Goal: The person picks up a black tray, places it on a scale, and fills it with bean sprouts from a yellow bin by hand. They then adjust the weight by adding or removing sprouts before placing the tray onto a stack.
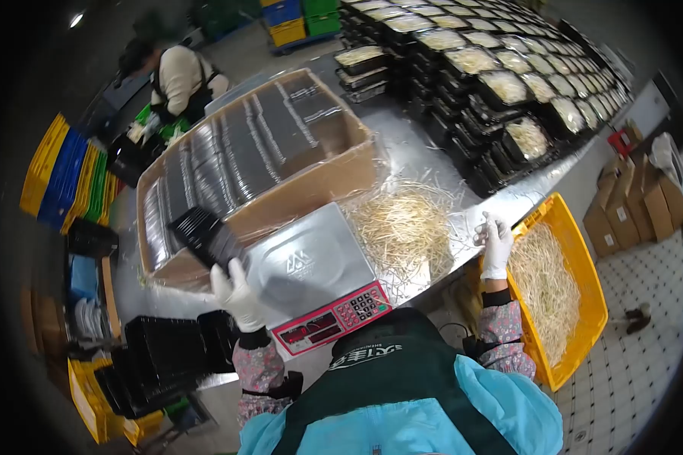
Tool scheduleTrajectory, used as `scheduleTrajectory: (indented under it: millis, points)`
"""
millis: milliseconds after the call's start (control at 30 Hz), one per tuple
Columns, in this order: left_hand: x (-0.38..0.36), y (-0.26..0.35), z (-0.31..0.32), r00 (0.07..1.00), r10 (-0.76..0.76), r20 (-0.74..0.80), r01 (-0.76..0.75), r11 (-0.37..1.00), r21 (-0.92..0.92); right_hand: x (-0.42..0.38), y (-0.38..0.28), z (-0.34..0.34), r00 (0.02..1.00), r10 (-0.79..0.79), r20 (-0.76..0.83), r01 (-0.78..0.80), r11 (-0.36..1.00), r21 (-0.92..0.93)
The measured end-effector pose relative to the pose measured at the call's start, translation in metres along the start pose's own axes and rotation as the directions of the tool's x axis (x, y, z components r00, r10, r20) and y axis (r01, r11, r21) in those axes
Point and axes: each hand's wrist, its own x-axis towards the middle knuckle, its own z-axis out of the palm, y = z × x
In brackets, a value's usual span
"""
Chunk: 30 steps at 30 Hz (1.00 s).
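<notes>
My left hand (237,296), in a white glove, grips the near end of a black plastic tray (203,233), tilted over the front edge of a large cardboard box (303,201). To its right lies a scale (303,262) with a bare silver plate and a red keypad panel. Beyond the scale's right side, a loose heap of pale sprouts (402,227) rests on the metal table (410,144). My right hand (495,244), also gloved, is between that heap and a yellow crate (592,303) of sprouts. Its fingers are bent together; whether they hold anything is too small to tell.
Stacks of filled black trays (505,87) cover the table's far right. Empty black trays (167,349) sit at the near left edge. Another person (180,80) bends over at the far left. Colored crates (61,178) stand left; flattened cardboard (630,201) leans at the right.
</notes>
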Motion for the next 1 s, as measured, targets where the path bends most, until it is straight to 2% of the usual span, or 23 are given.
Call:
scheduleTrajectory:
  millis: [33, 67, 100, 167, 200, 233, 333, 400, 467, 500, 533, 567, 600, 633, 667, 700, 733, 767, 833, 900, 933, 967, 1000]
  points:
    - [0.002, 0.009, 0.034, 0.976, 0.096, 0.195, -0.121, 0.986, 0.118, -0.012, 0.001, -0.020, 0.999, -0.019, -0.028, 0.018, 0.999, -0.042]
    - [-0.001, 0.016, 0.072, 0.916, 0.147, 0.373, -0.185, 0.980, 0.068, -0.026, -0.002, -0.041, 0.997, -0.069, -0.046, 0.065, 0.994, -0.084]
    - [-0.010, 0.025, 0.110, 0.819, 0.202, 0.538, -0.242, 0.970, 0.005, -0.043, -0.009, -0.061, 0.992, -0.078, -0.097, 0.070, 0.994, -0.090]
    - [-0.038, 0.052, 0.170, 0.625, 0.335, 0.705, -0.295, 0.938, -0.185, -0.076, -0.021, -0.104, 0.971, -0.081, -0.223, 0.055, 0.991, -0.120]
    - [-0.048, 0.056, 0.188, 0.555, 0.362, 0.749, -0.333, 0.922, -0.198, -0.092, -0.028, -0.123, 0.945, -0.105, -0.309, 0.047, 0.981, -0.189]
    - [-0.057, 0.057, 0.203, 0.492, 0.382, 0.783, -0.372, 0.905, -0.207, -0.107, -0.029, -0.145, 0.913, -0.113, -0.391, 0.045, 0.983, -0.179]
    - [-0.065, 0.052, 0.210, 0.500, 0.420, 0.757, -0.416, 0.884, -0.215, -0.150, -0.023, -0.200, 0.841, -0.106, -0.530, -0.008, 0.978, -0.209]
    - [-0.060, 0.041, 0.189, 0.528, 0.362, 0.769, -0.464, 0.881, -0.096, -0.168, -0.006, -0.222, 0.807, -0.112, -0.580, -0.027, 0.974, -0.225]
    - [-0.049, 0.022, 0.156, 0.534, 0.322, 0.782, -0.515, 0.857, -0.002, -0.169, 0.009, -0.215, 0.817, -0.118, -0.564, -0.021, 0.972, -0.235]
    - [-0.045, 0.014, 0.137, 0.548, 0.302, 0.780, -0.568, 0.819, 0.082, -0.164, 0.014, -0.206, 0.831, -0.143, -0.538, 0.000, 0.966, -0.258]
    - [-0.041, -0.002, 0.118, 0.570, 0.260, 0.779, -0.585, 0.795, 0.162, -0.157, 0.020, -0.194, 0.886, -0.069, -0.459, -0.027, 0.980, -0.199]
    - [-0.039, -0.011, 0.098, 0.586, 0.196, 0.786, -0.600, 0.758, 0.258, -0.145, 0.040, -0.179, 0.905, -0.217, -0.367, 0.052, 0.910, -0.411]
    - [-0.039, -0.020, 0.082, 0.595, 0.157, 0.789, -0.591, 0.751, 0.296, -0.138, 0.021, -0.145, 0.948, -0.221, -0.231, 0.064, 0.840, -0.539]
    - [-0.039, -0.029, 0.069, 0.604, 0.118, 0.788, -0.580, 0.743, 0.333, -0.127, 0.015, -0.116, 0.955, -0.291, -0.057, 0.199, 0.771, -0.606]
    - [-0.039, -0.038, 0.058, 0.619, 0.110, 0.777, -0.576, 0.736, 0.355, -0.117, 0.021, -0.095, 0.912, -0.376, 0.167, 0.381, 0.622, -0.684]
    - [-0.038, -0.047, 0.050, 0.624, 0.094, 0.776, -0.579, 0.723, 0.377, -0.110, 0.029, -0.073, 0.892, -0.317, 0.322, 0.449, 0.542, -0.710]
    - [-0.036, -0.050, 0.047, 0.626, 0.084, 0.776, -0.581, 0.713, 0.392, -0.097, 0.045, -0.055, 0.864, -0.081, 0.497, 0.455, 0.546, -0.703]
    - [-0.042, -0.036, 0.048, 0.625, 0.108, 0.773, -0.681, 0.559, 0.473, -0.102, 0.063, -0.033, 0.808, -0.116, 0.578, 0.563, 0.443, -0.698]
    - [-0.051, 0.019, 0.064, 0.659, 0.114, 0.743, -0.653, 0.578, 0.490, -0.096, 0.081, -0.003, 0.651, 0.031, 0.759, 0.727, 0.266, -0.634]
    - [-0.064, 0.035, 0.083, 0.635, 0.240, 0.734, -0.617, 0.730, 0.295, -0.066, 0.079, 0.010, 0.652, 0.146, 0.744, 0.696, 0.273, -0.664]
    - [-0.074, 0.035, 0.095, 0.573, 0.313, 0.757, -0.654, 0.731, 0.193, -0.048, 0.093, 0.012, 0.709, 0.060, 0.703, 0.658, 0.300, -0.690]
    - [-0.089, 0.042, 0.109, 0.550, 0.264, 0.792, -0.584, 0.799, 0.139, -0.026, 0.089, 0.015, 0.734, 0.073, 0.675, 0.633, 0.284, -0.720]
    - [-0.101, 0.052, 0.126, 0.461, 0.217, 0.860, -0.578, 0.809, 0.106, -0.006, 0.079, 0.021, 0.728, 0.108, 0.677, 0.643, 0.234, -0.729]
